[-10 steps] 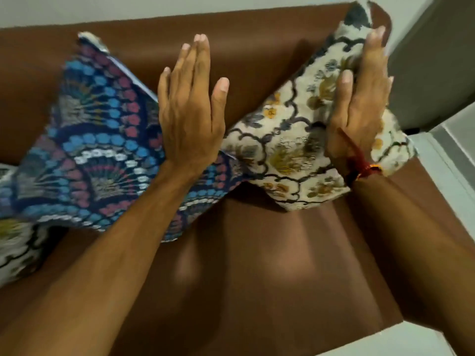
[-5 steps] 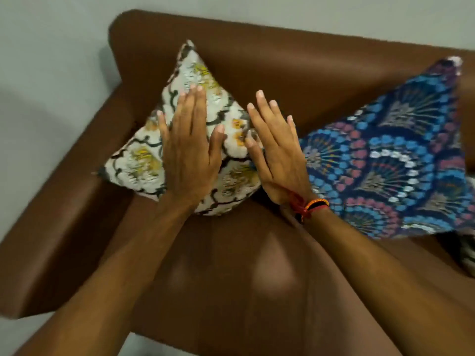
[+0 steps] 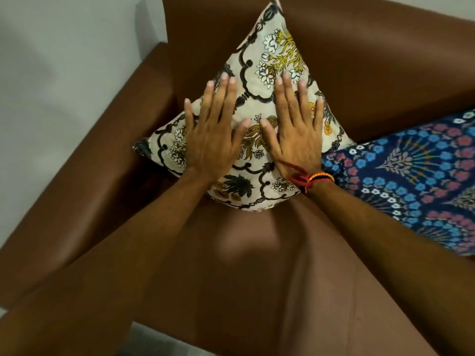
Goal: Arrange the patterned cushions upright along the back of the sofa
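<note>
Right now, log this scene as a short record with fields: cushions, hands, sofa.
cushion in hand: cream floral cushion, standing on one corner, leaning on the sofa backrest by the armrest
left hand: flat, fingers spread, palm on the cushion face
right hand: flat, fingers spread, palm on the same face; thread bracelets at the wrist
neighbour: blue fan-patterned cushion to the right, its edge meeting the cream one
seat: brown, nothing lying in the part shown

A home living room: a brown leather sofa [image 3: 359,73] against a plain pale wall [image 3: 64,60], with patterned cushions [image 3: 259,104] on it.
</note>
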Action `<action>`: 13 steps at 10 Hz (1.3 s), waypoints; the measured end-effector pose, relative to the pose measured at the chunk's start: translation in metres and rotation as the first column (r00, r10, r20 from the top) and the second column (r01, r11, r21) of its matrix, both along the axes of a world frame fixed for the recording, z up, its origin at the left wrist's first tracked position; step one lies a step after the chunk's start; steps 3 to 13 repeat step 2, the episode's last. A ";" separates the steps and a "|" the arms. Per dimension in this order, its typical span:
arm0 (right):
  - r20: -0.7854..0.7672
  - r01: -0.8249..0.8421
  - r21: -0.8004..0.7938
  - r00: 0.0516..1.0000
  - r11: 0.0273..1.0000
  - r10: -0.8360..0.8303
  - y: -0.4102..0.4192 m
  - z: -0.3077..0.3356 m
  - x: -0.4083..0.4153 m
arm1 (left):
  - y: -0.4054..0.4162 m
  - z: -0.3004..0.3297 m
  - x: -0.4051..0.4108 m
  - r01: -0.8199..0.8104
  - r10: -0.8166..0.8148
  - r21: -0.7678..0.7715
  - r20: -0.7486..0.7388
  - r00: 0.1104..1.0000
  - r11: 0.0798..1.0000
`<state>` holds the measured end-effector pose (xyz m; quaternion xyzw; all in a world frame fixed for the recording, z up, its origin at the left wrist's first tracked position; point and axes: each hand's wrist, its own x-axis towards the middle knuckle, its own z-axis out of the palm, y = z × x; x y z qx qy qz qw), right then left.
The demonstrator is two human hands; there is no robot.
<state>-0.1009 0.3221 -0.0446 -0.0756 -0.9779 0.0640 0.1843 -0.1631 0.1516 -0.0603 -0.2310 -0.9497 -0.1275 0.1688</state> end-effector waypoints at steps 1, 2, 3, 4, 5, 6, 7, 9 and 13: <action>0.018 0.123 -0.184 0.992 0.975 -0.122 0.007 0.005 -0.011 | -0.003 0.004 -0.013 -0.070 0.064 0.076 0.084 0.994 0.995; 0.089 0.202 -0.301 0.979 0.932 -0.184 0.021 0.016 -0.007 | -0.005 0.015 -0.020 -0.141 0.117 0.136 0.174 0.978 0.981; 0.089 0.202 -0.301 0.979 0.932 -0.184 0.021 0.016 -0.007 | -0.005 0.015 -0.020 -0.141 0.117 0.136 0.174 0.978 0.981; 0.089 0.202 -0.301 0.979 0.932 -0.184 0.021 0.016 -0.007 | -0.005 0.015 -0.020 -0.141 0.117 0.136 0.174 0.978 0.981; 0.089 0.202 -0.301 0.979 0.932 -0.184 0.021 0.016 -0.007 | -0.005 0.015 -0.020 -0.141 0.117 0.136 0.174 0.978 0.981; 0.089 0.202 -0.301 0.979 0.932 -0.184 0.021 0.016 -0.007 | -0.005 0.015 -0.020 -0.141 0.117 0.136 0.174 0.978 0.981; 0.089 0.202 -0.301 0.979 0.932 -0.184 0.021 0.016 -0.007 | -0.005 0.015 -0.020 -0.141 0.117 0.136 0.174 0.978 0.981; 0.089 0.202 -0.301 0.979 0.932 -0.184 0.021 0.016 -0.007 | -0.005 0.015 -0.020 -0.141 0.117 0.136 0.174 0.978 0.981; 0.089 0.202 -0.301 0.979 0.932 -0.184 0.021 0.016 -0.007 | -0.005 0.015 -0.020 -0.141 0.117 0.136 0.174 0.978 0.981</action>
